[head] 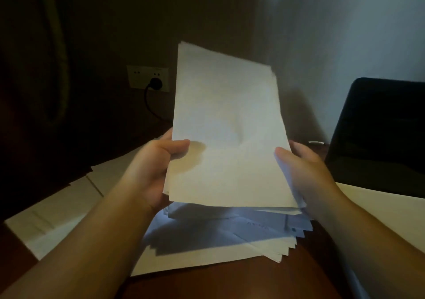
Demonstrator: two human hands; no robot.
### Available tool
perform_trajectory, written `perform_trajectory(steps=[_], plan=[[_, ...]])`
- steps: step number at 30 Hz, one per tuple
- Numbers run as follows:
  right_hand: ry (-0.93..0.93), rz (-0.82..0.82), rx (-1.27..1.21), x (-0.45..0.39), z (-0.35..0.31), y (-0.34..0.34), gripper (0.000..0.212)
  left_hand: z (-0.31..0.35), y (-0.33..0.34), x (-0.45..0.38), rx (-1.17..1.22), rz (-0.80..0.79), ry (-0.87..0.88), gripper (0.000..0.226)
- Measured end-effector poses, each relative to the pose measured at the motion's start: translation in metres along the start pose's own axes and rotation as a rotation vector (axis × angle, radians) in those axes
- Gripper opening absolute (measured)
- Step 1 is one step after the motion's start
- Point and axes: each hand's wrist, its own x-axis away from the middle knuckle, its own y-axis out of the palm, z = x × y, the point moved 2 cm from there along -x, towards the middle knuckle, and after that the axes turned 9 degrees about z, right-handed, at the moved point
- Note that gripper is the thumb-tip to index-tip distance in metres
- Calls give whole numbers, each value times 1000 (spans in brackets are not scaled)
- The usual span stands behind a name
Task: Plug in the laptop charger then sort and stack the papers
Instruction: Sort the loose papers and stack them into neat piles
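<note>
Nearest us, more papers (220, 236) are lying fanned on the brown desk (230, 280). Above them we are holding a sheaf of papers (227, 126) upright, our left hand (149, 170) gripping its left edge, our right hand (305, 170) its right, thumbs in front. Farther back, the laptop (377, 138) is standing at right, and a black plug (156, 83) is sitting in the wall socket (147, 79).

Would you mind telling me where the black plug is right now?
The black plug sits in the wall socket, left of the held papers.
</note>
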Motion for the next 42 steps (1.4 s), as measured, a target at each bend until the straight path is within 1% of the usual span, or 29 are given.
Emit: perform_trajectory(steps=[1,2,4,6,8,10,13,15,19,23,26,28,31,34,36,39,42], plan=[[44,-23,-42,1,-3,-2,16,0,-1,0,-10,-8,17,34],[43,-42,-57,1,-5,-3,10,0,-1,-1,-21,-16,35,34],[-53,-58,-27,2,-8,-7,12,-1,0,-2,-44,-19,81,36],[-123,-44,-22,6,-11,-7,13,-3,2,-3,-97,27,148,33],[-134,-52,-31,8,-15,-8,15,-5,6,-1,-178,111,244,28],[-130,-67,-27,11,-23,-8,16,-8,11,2,-207,174,328,28],[-209,-92,108,13,-36,-6,20,-9,22,8,-232,207,406,34],[-250,-107,227,17,-44,-3,24,-9,26,11,-250,209,420,36],[-258,-134,357,24,-54,1,27,-4,28,16,-322,238,449,39],[-260,-108,444,28,-60,1,24,4,28,24,-335,276,464,41],[-248,-131,511,28,-61,2,13,4,29,33,-364,286,444,38],[-235,-130,527,28,-63,1,16,4,30,38,-362,301,432,34],[-224,-114,504,31,-68,-1,17,9,31,48,-329,307,432,34],[-228,-92,446,42,-74,-7,6,15,31,61,-313,309,441,40],[-216,-83,395,56,-78,-13,15,17,29,68,-279,314,439,43],[-194,-63,306,79,-80,-24,20,16,29,83,-249,314,409,36],[-173,-15,197,105,-80,-35,32,11,29,98,-200,306,377,34]])
